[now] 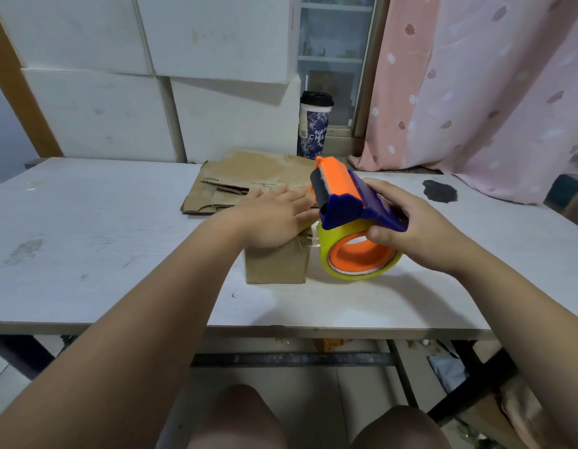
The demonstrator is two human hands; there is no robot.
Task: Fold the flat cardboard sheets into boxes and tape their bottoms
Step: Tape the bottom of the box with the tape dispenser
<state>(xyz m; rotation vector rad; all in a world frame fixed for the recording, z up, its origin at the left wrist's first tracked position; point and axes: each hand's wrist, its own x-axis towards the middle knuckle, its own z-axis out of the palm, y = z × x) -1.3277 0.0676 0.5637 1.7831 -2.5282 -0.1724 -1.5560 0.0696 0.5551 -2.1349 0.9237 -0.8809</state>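
A small brown cardboard box (276,265) stands on the white table (102,241) near its middle. My left hand (271,218) lies flat on the box's top, fingers straight and pointing right. My right hand (410,228) grips a tape dispenser (349,218) with a blue and orange frame and a roll of clear yellowish tape. The dispenser is tilted against the box's right side, its roll low by the table. Behind the box lies a stack of flat cardboard sheets (245,183).
A paper cup with a black lid (314,124) stands at the table's back edge. White foam blocks (151,92) rise behind the table, and a pink curtain (475,92) hangs at the right. A dark patch (440,191) marks the tabletop.
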